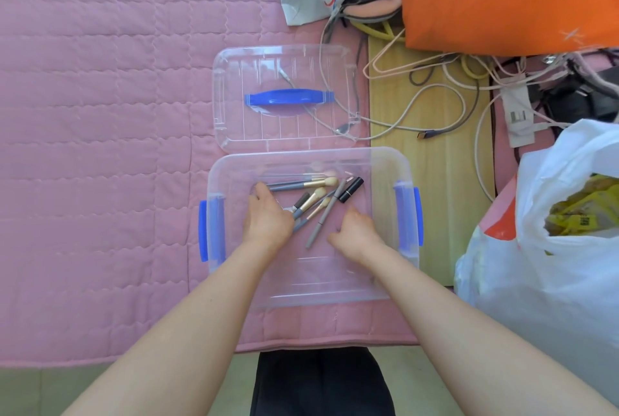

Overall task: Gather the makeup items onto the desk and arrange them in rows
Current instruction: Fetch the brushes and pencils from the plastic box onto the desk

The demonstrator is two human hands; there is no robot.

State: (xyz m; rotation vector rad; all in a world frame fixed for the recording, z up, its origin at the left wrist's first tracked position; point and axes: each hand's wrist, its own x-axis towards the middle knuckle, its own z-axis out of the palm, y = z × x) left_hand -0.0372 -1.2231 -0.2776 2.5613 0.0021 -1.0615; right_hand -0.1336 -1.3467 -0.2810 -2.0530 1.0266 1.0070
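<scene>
A clear box sits on a pink quilt, with its lid lying just behind it. Inside lie the brushes, a grey pencil and a black lipstick. Both hands reach into the box. The left hand covers the brushes' handle ends, its fingers curled and apparently grasping some of them. The right hand rests knuckles-up beside the pencil; whether its curled fingers hold anything, I cannot tell. Cables and a white bag lie to the right.
</scene>
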